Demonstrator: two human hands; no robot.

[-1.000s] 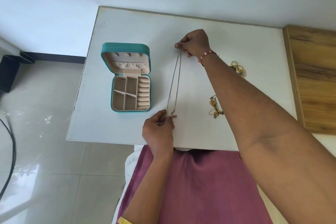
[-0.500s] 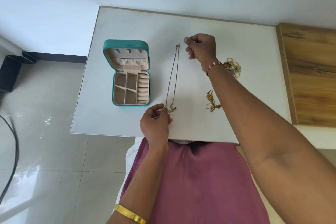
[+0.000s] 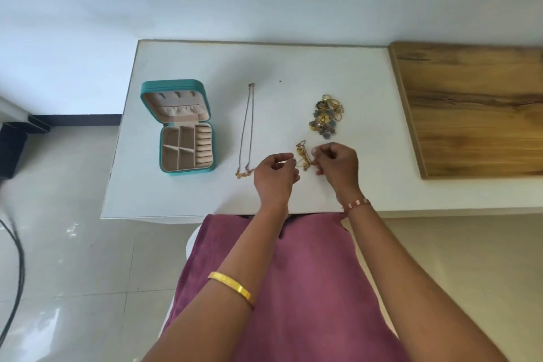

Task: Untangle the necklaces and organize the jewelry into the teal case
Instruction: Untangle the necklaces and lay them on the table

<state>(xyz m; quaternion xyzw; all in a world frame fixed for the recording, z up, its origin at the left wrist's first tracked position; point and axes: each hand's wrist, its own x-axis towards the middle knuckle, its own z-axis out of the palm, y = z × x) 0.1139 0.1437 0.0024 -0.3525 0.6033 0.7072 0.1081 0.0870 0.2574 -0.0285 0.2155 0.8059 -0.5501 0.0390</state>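
Observation:
The open teal case (image 3: 152,103) sits at the table's left, its beige compartments holding nothing. A thin necklace (image 3: 246,126) lies stretched straight on the white table (image 3: 182,197), its pendant end near my left hand (image 3: 274,176). A tangled gold chain (image 3: 304,157) lies between my two hands. My left thumb and forefinger pinch at its left edge. My right hand (image 3: 339,169) pinches its right side with curled fingers. A heap of rings and earrings (image 3: 326,116) lies just beyond the chain.
A wooden board (image 3: 476,109) adjoins the table on the right. The wall runs along the table's far edge. My purple lap (image 3: 293,288) is below the near edge, and tiled floor with dark cables (image 3: 14,273) lies to the left.
Both hands let go of the thin necklace, which now lies straight on the table. They moved right and towards me, to the tangled gold chain.

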